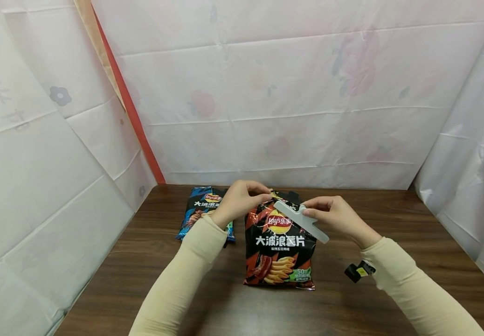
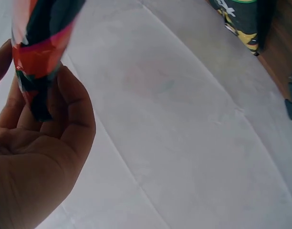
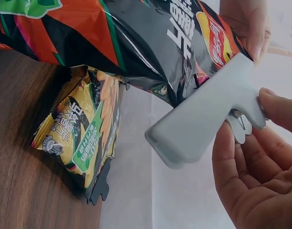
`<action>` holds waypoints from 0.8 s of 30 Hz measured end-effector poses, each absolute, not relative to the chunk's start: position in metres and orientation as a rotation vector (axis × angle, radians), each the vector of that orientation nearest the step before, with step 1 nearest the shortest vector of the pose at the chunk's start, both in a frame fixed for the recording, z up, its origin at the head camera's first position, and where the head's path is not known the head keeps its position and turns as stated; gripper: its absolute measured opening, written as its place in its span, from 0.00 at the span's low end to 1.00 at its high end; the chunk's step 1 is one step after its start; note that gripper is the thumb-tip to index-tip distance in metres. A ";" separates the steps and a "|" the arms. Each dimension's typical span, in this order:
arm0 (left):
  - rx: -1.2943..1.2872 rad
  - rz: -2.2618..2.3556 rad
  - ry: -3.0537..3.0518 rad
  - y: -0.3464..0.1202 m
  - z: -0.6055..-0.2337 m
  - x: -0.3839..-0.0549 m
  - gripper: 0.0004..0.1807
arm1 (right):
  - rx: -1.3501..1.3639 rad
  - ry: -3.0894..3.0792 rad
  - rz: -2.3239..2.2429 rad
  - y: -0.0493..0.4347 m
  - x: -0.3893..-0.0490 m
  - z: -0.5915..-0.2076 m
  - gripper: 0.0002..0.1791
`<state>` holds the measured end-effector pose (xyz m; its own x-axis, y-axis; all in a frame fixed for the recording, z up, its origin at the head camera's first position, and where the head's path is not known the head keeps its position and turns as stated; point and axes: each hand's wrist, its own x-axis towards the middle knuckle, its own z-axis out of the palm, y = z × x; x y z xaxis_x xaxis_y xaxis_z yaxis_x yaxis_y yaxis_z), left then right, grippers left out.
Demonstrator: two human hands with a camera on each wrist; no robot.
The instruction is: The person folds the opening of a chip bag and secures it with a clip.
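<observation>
A black and red Lay's potato chip bag (image 1: 279,254) is held upright over the wooden table. My left hand (image 1: 242,198) pinches its top left corner; in the left wrist view the folded bag edge (image 2: 43,55) runs down between thumb and fingers. In my right hand (image 1: 336,215) is a pale grey bag clip (image 3: 205,114), pinched by its handles between thumb and fingers. The clip slants across the bag's top right corner, its lower end sticking out past the bag. Whether its jaws have the bag's edge between them, I cannot tell.
Behind the held bag stands a yellow and black chip bag (image 3: 84,126) with a dark clip (image 3: 102,183) at its end. A blue and black chip bag (image 1: 196,210) lies at the back left. White printed sheets (image 1: 309,93) wall the table (image 1: 372,303).
</observation>
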<state>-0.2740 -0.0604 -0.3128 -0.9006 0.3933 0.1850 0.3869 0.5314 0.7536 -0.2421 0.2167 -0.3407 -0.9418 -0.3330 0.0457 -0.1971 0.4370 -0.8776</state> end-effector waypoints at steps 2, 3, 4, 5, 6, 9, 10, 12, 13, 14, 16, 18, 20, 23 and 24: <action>0.657 1.434 2.714 -0.065 -0.316 -0.274 0.10 | -0.461 2.547 -1.533 0.217 -0.242 -0.341 0.23; 0.640 1.480 2.694 -0.068 -0.318 -0.273 0.10 | -0.457 2.549 -1.535 0.217 -0.242 -0.342 0.23; 0.625 1.529 2.666 -0.071 -0.320 -0.273 0.10 | -0.452 2.550 -1.537 0.216 -0.243 -0.342 0.23; 0.608 1.582 2.633 -0.073 -0.322 -0.273 0.11 | -0.448 2.553 -1.538 0.216 -0.243 -0.343 0.23; 0.592 1.632 2.603 -0.076 -0.325 -0.272 0.13 | -0.444 2.556 -1.540 0.216 -0.243 -0.343 0.23; 0.547 1.748 2.527 -0.084 -0.333 -0.268 0.18 | -0.431 2.549 -1.554 0.217 -0.243 -0.345 0.23; 0.535 1.772 2.510 -0.087 -0.336 -0.266 0.20 | -0.427 2.544 -1.561 0.216 -0.243 -0.345 0.23; 0.504 1.801 2.497 -0.092 -0.343 -0.262 0.23 | -0.421 2.536 -1.573 0.216 -0.243 -0.347 0.24; 0.480 1.816 2.486 -0.093 -0.346 -0.260 0.25 | -0.418 2.534 -1.578 0.216 -0.243 -0.347 0.24; 0.457 1.828 2.478 -0.095 -0.350 -0.257 0.26 | -0.420 2.538 -1.580 0.216 -0.243 -0.348 0.24; 0.406 1.842 2.480 -0.096 -0.358 -0.252 0.29 | -0.419 2.537 -1.593 0.215 -0.243 -0.349 0.23; 0.340 1.870 2.461 -0.096 -0.366 -0.246 0.31 | -0.421 2.532 -1.610 0.215 -0.243 -0.350 0.23; 0.311 1.895 2.438 -0.095 -0.375 -0.240 0.33 | -0.430 2.525 -1.628 0.215 -0.244 -0.352 0.22; 0.275 1.915 2.404 -0.093 -0.387 -0.234 0.36 | -0.432 2.517 -1.646 0.215 -0.244 -0.354 0.22; 0.280 1.914 2.396 -0.093 -0.391 -0.232 0.36 | -0.433 2.517 -1.650 0.215 -0.243 -0.354 0.22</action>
<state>-0.2317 -0.0927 -0.3908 -0.9816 0.1797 0.0646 0.1026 0.2114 0.9720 -0.2434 0.2146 -0.3545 -0.9545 -0.2898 0.0706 -0.1803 0.3721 -0.9105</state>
